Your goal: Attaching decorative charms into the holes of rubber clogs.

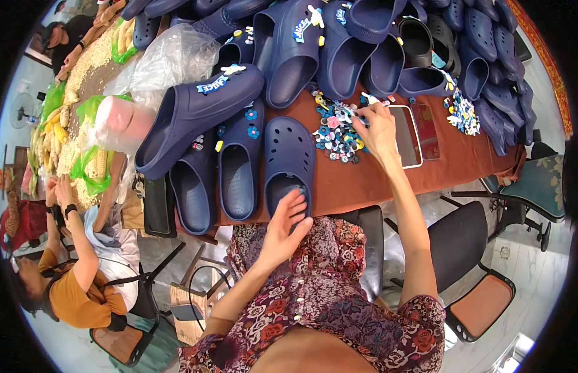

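Observation:
A plain dark blue clog [289, 146] with holes in its upper lies on the brown cloth in front of me, heel toward me. At its heel is my left hand [288, 229], fingers stretched and thumb apart, gripping nothing. My right hand [379, 133] reaches over a pile of small colourful shoe charms [339, 127], its fingers bent and the thumb a little apart from them. I see nothing held there. Left of the plain clog stands a clog [239, 174] with blue flower charms. Another decorated clog [202, 115] rests tilted across its neighbours.
A white-framed tablet-like object [406, 137] lies right of the charms, near a second charm pile [463, 115]. Many clogs [488, 37] are heaped along the back and right. Clear plastic bags [171, 59] sit at left. A co-worker in orange [84, 295] sits beside corn. Chairs [457, 242] stand at right.

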### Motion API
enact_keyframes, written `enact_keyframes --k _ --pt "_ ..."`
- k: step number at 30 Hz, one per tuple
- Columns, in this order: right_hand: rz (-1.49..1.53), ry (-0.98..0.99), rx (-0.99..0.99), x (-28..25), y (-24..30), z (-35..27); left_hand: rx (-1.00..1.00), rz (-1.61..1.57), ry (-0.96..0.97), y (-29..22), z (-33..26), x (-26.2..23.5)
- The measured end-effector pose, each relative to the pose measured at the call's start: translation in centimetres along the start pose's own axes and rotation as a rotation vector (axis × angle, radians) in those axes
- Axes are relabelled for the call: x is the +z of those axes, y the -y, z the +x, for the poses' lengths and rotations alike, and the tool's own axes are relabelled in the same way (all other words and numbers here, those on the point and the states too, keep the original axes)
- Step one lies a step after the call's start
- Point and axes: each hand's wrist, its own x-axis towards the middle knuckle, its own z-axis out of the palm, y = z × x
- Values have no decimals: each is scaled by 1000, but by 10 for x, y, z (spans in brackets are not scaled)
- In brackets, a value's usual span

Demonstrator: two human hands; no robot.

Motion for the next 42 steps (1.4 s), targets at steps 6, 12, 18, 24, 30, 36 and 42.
enact_keyframes --k 6,12,18,24,30,36,42 --pt "349 83 146 -27 19 -16 -61 -420 -148 1 31 7" --pt "848 377 412 -21 18 -39 -50 -779 -250 2 55 9" --pt "577 505 305 -25 37 -39 -103 -1029 -388 -6 82 6" --pt "500 386 244 -24 44 -43 -85 -1025 -346 -4 78 6" --pt "1009 607 375 -18 48 -35 -140 -1018 -372 -5 56 15" --pt "1095 676 375 6 75 -21 -107 -1057 -355 -4 68 13" --pt "996 620 335 11 88 -8 -123 -1111 -350 3 72 11"
